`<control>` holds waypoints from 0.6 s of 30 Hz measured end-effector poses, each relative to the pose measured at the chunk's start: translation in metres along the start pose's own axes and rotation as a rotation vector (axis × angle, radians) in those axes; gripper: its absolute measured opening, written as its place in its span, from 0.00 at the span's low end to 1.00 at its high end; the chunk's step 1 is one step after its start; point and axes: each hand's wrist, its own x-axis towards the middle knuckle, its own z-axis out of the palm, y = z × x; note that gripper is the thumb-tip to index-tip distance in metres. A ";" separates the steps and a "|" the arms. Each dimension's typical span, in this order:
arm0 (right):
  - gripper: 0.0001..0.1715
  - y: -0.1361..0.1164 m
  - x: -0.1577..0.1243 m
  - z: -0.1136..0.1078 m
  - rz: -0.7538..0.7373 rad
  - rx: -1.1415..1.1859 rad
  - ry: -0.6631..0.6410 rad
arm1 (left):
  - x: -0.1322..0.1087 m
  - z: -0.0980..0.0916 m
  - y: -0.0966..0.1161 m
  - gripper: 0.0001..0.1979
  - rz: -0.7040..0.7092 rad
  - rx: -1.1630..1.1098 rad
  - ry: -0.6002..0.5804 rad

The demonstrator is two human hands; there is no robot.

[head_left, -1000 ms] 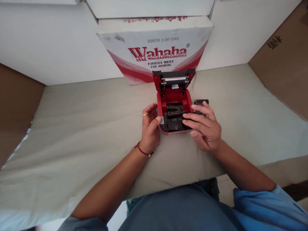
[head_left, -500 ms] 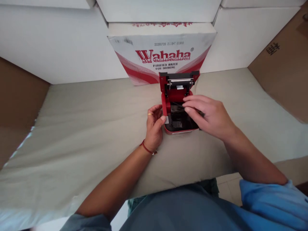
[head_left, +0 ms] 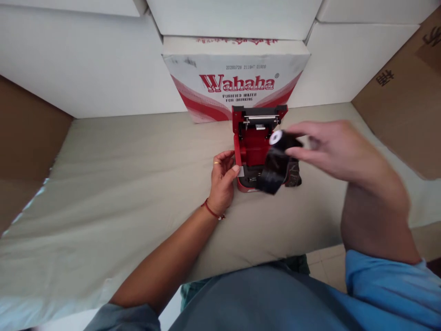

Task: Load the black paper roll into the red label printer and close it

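Note:
A small red and black label printer [head_left: 244, 124] stands on the cloth with its lid raised toward the back. My left hand [head_left: 222, 181] grips its left side, with the thumb on the front corner and the fingers along the outer wall. Over the right part of the printer, my right hand [head_left: 327, 147] pinches a roll of black film [head_left: 284, 140] with a white core. From the roll a loose dark strip [head_left: 274, 172] hangs down, covering part of the printer's front. A dark crumpled piece [head_left: 293, 174] shows at the printer's right side, partly hidden behind the strip.
A white and red Wahaha water carton [head_left: 237, 85] stands right behind the printer. White boxes [head_left: 103, 64] form a wall at the back. Brown cardboard [head_left: 406, 92] borders the right, and another brown panel [head_left: 27, 147] the left. Beige cloth [head_left: 144, 184] covers the table.
My right hand has lifted the black roll out of the printer and moved up and right, with the strip trailing. The printer's red inner bay now shows. My left hand keeps its grip.

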 end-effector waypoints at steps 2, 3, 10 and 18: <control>0.20 0.055 -0.022 -0.014 0.045 -0.012 0.081 | 0.000 0.000 -0.001 0.32 -0.009 -0.008 0.005; 0.19 0.083 -0.028 -0.015 0.029 -0.015 0.046 | 0.000 0.000 -0.001 0.32 -0.013 -0.009 0.007; 0.17 0.155 -0.021 0.036 0.268 -0.142 -0.341 | 0.001 0.002 0.002 0.31 -0.015 -0.002 -0.002; 0.27 0.076 0.004 0.079 0.189 -0.003 -0.206 | 0.001 0.003 0.005 0.31 -0.030 -0.027 0.027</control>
